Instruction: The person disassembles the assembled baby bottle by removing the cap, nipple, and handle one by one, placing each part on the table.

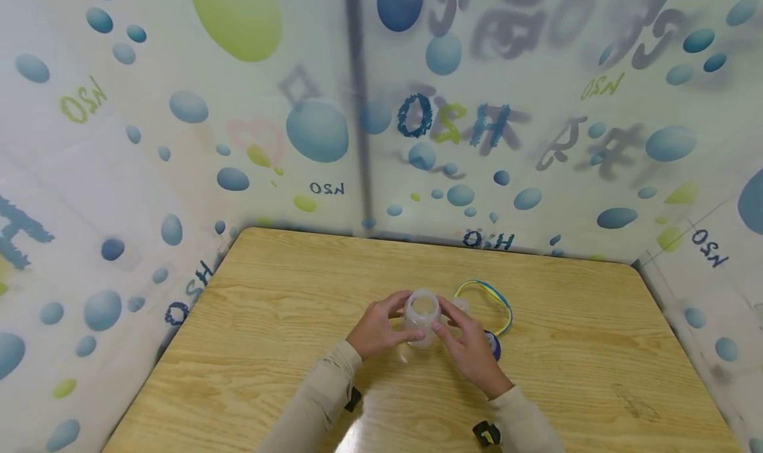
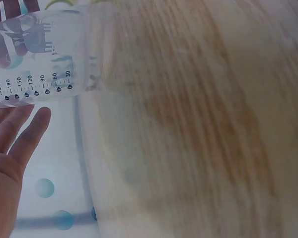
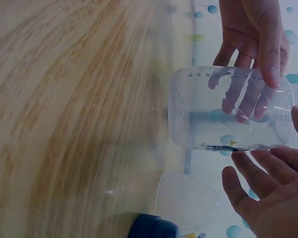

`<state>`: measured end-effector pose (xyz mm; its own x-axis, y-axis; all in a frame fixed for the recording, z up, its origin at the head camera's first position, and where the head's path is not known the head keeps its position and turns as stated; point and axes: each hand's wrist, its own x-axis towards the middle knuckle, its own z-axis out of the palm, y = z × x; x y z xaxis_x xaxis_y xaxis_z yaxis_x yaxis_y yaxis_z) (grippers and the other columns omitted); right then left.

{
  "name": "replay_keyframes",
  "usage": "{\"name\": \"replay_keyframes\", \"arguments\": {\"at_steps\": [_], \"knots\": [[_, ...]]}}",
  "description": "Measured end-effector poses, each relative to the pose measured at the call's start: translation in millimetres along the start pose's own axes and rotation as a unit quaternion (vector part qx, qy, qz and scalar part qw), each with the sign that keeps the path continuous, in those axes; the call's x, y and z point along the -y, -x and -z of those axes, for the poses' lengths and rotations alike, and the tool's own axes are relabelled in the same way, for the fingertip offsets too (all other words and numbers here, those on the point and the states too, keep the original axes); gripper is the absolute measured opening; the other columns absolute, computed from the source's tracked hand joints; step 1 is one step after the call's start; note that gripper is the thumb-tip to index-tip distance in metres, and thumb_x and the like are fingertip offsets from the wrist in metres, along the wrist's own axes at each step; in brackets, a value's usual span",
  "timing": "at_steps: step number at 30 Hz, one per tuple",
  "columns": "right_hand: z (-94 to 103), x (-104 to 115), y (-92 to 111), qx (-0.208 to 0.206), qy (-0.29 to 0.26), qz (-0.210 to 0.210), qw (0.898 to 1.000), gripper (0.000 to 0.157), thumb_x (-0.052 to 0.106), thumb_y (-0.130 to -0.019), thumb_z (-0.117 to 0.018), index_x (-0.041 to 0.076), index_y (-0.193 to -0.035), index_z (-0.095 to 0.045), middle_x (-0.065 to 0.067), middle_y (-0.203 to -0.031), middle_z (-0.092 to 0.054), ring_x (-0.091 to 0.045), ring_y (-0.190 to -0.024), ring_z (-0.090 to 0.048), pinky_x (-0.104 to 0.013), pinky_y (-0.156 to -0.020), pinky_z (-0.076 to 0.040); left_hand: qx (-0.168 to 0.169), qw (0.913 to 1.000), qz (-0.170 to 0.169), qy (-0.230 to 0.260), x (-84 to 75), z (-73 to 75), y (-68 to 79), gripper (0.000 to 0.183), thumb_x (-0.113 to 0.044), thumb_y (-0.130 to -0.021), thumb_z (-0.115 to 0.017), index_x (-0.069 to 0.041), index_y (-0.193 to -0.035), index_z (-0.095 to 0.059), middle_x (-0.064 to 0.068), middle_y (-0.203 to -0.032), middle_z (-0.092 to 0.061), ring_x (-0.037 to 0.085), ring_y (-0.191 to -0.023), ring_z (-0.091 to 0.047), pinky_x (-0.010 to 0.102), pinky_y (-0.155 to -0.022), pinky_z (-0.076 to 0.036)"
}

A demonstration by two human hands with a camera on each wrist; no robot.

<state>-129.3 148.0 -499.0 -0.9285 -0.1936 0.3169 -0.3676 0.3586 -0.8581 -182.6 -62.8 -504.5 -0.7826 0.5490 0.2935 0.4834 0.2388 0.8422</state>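
Note:
A clear baby bottle (image 1: 422, 324) without a top stands upright between my two hands, its wide mouth facing up. In the left wrist view the bottle (image 2: 39, 59) shows a printed volume scale and an animal picture. My left hand (image 1: 378, 327) holds its left side, thumb in front and fingers behind, seen through the clear wall in the right wrist view. The right hand (image 1: 473, 353) holds the other side between thumb and fingers. Whether the base (image 3: 176, 109) touches the table cannot be told.
Just beyond the right hand lie a clear dome-shaped cap (image 3: 186, 198), a dark blue round piece (image 1: 493, 345) and a yellow-and-blue loop (image 1: 508, 307). The wooden table (image 1: 286, 281) meets patterned curtains (image 1: 322, 208) at the back and sides.

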Motion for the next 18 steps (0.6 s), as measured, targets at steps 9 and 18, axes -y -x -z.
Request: {"name": "replay_keyframes", "arguments": {"at_steps": [9, 18], "knots": [[-1.6, 0.3, 3.1, 0.001, 0.002, -0.027, 1.0, 0.046, 0.016, -0.101, -0.059, 0.003, -0.144, -0.049, -0.014, -0.142, -0.055, -0.031, -0.127, -0.055, -0.054, -0.097, -0.048, 0.016, 0.9995, 0.027, 0.01, 3.6, -1.5, 3.2, 0.073, -0.021, -0.082, -0.084, 0.0, -0.142, -0.047, 0.023, -0.136, -0.058, 0.036, -0.121, -0.059, 0.049, -0.091, -0.054], [-3.9, -2.3, 4.4, -0.01, -0.005, -0.019, 1.0, 0.047, 0.002, -0.097, -0.062, -0.003, -0.142, -0.049, -0.023, -0.137, -0.057, -0.042, -0.123, -0.055, -0.062, -0.093, -0.046, 0.017, 0.9994, 0.03, 0.009, 3.0, -2.0, 3.9, 0.074, -0.02, -0.082, -0.084, 0.001, -0.142, -0.047, 0.023, -0.136, -0.057, 0.035, -0.122, -0.059, 0.049, -0.092, -0.053]]}}
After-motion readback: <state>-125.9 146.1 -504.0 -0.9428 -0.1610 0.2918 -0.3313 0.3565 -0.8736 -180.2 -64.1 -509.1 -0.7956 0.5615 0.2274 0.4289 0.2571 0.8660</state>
